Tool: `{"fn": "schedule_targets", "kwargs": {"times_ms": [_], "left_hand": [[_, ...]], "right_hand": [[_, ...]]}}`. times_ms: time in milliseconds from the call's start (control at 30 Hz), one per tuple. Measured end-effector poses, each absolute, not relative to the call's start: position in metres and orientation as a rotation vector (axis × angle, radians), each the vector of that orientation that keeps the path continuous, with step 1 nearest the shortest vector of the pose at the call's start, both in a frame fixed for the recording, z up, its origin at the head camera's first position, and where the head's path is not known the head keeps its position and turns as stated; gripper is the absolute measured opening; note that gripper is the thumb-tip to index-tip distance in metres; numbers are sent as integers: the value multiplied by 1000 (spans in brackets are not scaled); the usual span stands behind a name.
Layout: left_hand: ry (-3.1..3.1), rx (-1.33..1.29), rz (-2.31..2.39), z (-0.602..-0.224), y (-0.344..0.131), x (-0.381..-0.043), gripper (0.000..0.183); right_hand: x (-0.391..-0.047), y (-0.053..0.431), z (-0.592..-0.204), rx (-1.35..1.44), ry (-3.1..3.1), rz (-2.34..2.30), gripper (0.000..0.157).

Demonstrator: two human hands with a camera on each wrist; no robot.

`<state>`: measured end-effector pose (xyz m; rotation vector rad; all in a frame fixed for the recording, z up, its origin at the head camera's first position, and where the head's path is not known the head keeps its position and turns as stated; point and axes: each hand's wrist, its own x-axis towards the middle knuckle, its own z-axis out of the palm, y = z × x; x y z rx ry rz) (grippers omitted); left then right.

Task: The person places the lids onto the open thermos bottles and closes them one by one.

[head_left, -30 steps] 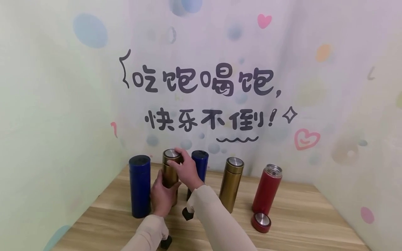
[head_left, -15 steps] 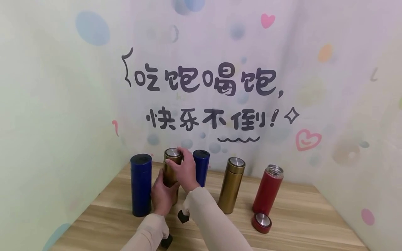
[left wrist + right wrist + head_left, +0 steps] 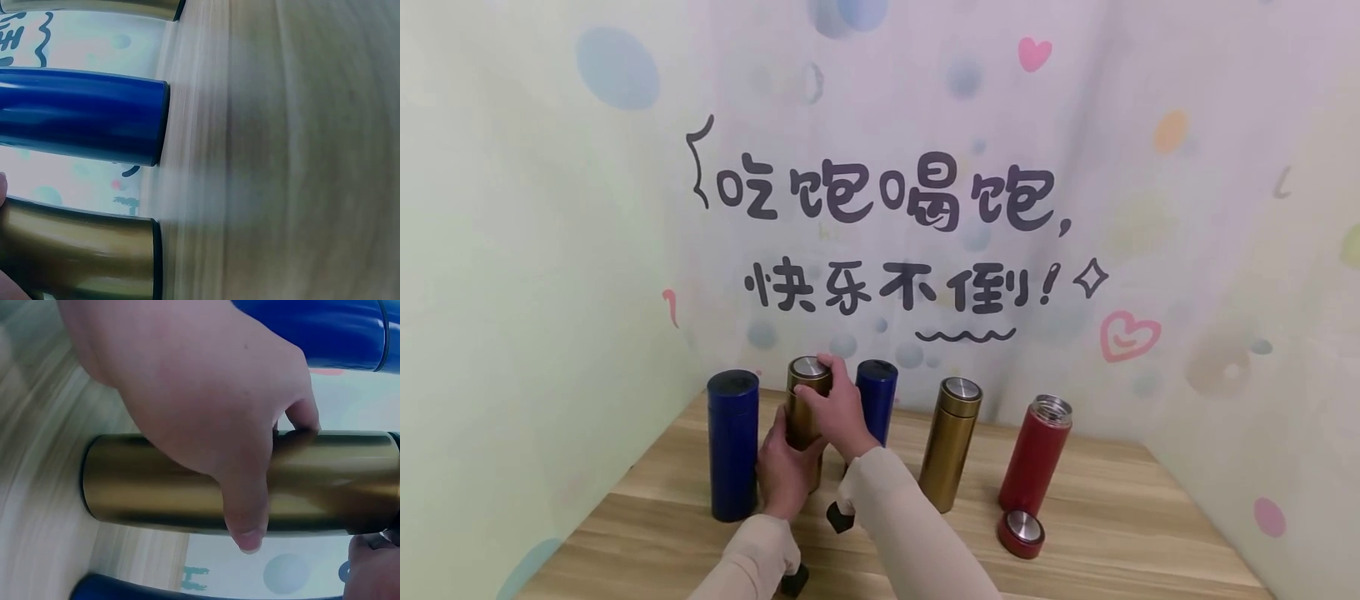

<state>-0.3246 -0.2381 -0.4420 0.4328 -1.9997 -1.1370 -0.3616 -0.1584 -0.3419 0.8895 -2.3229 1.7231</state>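
A gold vacuum flask (image 3: 805,414) stands upright on the table between two blue ones. My left hand (image 3: 786,475) grips its lower body, the thumb lying across the side in the right wrist view. Up top, my right hand (image 3: 845,412) holds the flask's gold lid (image 3: 809,367), which has a silver disc on it and sits on the flask. Fingertips of the right hand (image 3: 375,569) show at the lid end in the right wrist view. In the left wrist view the gold flask (image 3: 81,250) lies at the lower left, mostly cut off.
A blue flask (image 3: 733,446) is just left of my hands; another blue flask (image 3: 877,400) is behind my right hand. Farther right are a second gold flask (image 3: 951,446) and a lidless red flask (image 3: 1036,458), its red lid (image 3: 1022,534) on the wooden table (image 3: 1120,517).
My right wrist has shifted slightly left while the fingers stay around the lid. The left hand keeps its grip on the gold flask. The head view sways a little.
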Motion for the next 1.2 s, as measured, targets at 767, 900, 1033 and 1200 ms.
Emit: {"fn": "schedule_targets", "kwargs": {"times_ms": [767,900,1033,1200], "left_hand": [[-2003,414,-1140,-442,-233,-328,76],[-2001,409,-1143,-443,-233,-328,76],[-2023,428,-1161,-443,-233,-327,78],[-2028,442,-1146,-442,-237,-324,84]], "right_hand": [[-358,-166,-348,754,-2252,1404,56],[-358,-165,-348,787,-2277,1425,56],[-359,-163,-348,848,-2307,1532,52],[-362,-160,-346,954,-2280,1685,47]]}}
